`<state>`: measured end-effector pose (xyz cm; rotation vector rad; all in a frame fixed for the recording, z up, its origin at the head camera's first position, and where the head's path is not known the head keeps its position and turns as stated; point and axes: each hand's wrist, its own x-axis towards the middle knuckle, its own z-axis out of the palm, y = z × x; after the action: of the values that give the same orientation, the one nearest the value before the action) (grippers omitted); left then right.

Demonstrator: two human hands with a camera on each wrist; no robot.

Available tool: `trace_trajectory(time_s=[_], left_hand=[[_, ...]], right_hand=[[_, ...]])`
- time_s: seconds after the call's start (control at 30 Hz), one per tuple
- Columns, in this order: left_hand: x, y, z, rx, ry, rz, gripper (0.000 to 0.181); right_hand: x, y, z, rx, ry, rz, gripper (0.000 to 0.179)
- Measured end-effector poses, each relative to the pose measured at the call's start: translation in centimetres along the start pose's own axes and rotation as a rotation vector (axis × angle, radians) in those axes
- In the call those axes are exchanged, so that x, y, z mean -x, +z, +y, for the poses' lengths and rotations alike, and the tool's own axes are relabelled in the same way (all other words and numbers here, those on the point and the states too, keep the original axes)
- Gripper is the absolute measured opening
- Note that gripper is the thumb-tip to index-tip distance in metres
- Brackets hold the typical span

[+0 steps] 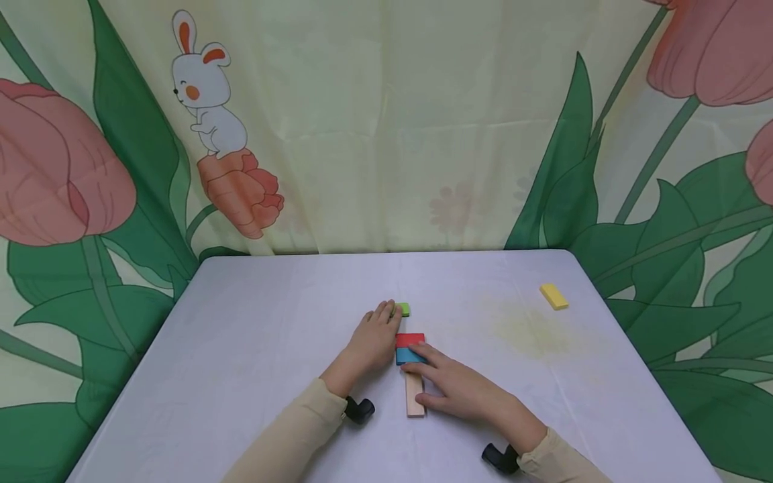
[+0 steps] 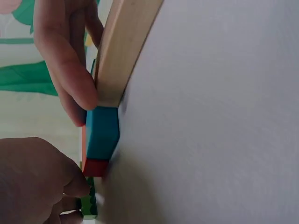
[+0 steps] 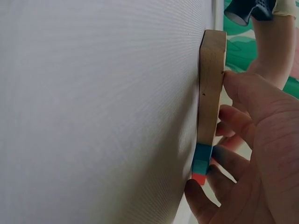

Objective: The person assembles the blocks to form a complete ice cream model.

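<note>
A green block (image 1: pixel 405 309) lies farthest out in a line of blocks, partly covered by my left hand (image 1: pixel 376 337), whose extended fingers reach over its left end. In the left wrist view, fingertips sit right at the green block (image 2: pixel 88 205). Nearer me, a red block (image 1: pixel 410 339) and a blue block (image 1: pixel 408 355) lie side by side, touching. A plain wooden block (image 1: pixel 415 396) runs lengthwise toward me from the blue one. My right hand (image 1: pixel 455 384) spreads its fingers over the blue block, with the thumb at the wooden block's right side.
A yellow block (image 1: pixel 553 296) lies apart at the far right of the white-covered table (image 1: pixel 253 322). Behind the table hangs a curtain (image 1: pixel 362 134) printed with tulips and a rabbit. Black wrist cameras (image 1: pixel 360 410) sit under both forearms.
</note>
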<state>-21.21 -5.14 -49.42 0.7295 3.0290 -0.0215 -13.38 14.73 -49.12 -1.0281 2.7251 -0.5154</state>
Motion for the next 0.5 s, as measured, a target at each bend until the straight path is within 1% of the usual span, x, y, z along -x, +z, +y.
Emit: trace_trajectory(time_s=[0.13,0.2,0.23,0.27,0.33,0.37,0.43,0.5], left_hand=[[-0.2,0.1,0.5,0.009,0.016,0.014,0.057],[-0.3,0.2,0.6,0.025,0.019,0.020,0.056],[-0.3,0.2,0.5,0.046,0.021,0.024,0.056],[-0.3,0.3,0.4,0.088,0.019,0.031,0.056],[-0.2,0.3,0.1,0.198,0.010,0.043,0.056],[-0.2,0.3,-0.2,0.273,0.001,0.052,0.056],[0.0,0.2,-0.7,0.463,-0.026,0.078,0.055],[0.2,0.1,-1.3,0.653,-0.069,0.106,0.053]], right_hand=[[0.1,0.0,0.0,0.007,-0.035,0.034,0.054],[0.1,0.0,0.0,0.012,-0.041,0.040,0.053],[0.1,0.0,0.0,0.014,-0.040,0.038,0.053],[0.1,-0.1,0.1,0.014,-0.039,0.036,0.053],[0.0,-0.1,0.0,0.026,-0.038,0.030,0.053],[0.0,-0.2,0.0,0.032,-0.037,0.027,0.053],[0.0,-0.2,0.0,0.045,-0.035,0.028,0.054],[0.0,-0.4,-0.1,0.030,-0.043,0.057,0.055]])
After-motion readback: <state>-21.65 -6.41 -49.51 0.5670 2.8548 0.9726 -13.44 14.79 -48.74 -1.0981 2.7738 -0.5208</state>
